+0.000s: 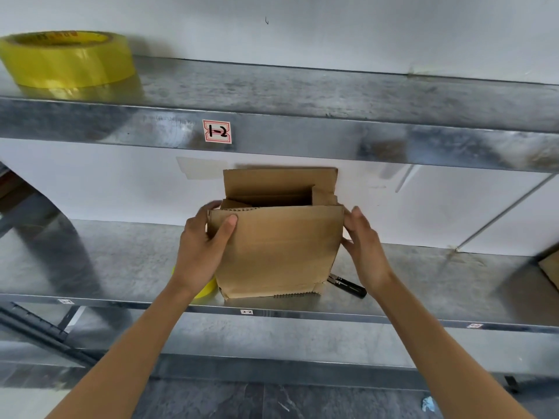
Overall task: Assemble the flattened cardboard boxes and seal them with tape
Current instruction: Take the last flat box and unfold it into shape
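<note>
A brown cardboard box stands upright on the middle metal shelf, its top flaps open and the rear flap raised against the wall. My left hand grips the box's upper left corner, thumb across the front panel and fingers behind the edge. My right hand lies against the box's right side with straight fingers. A yellow tape roll sits on the upper shelf at far left. A second yellow roll peeks out behind my left wrist.
A black utility knife lies on the middle shelf just right of the box. The upper shelf's front edge carries a label reading 1-2. Another piece of cardboard shows at the far right. Dark floor lies below.
</note>
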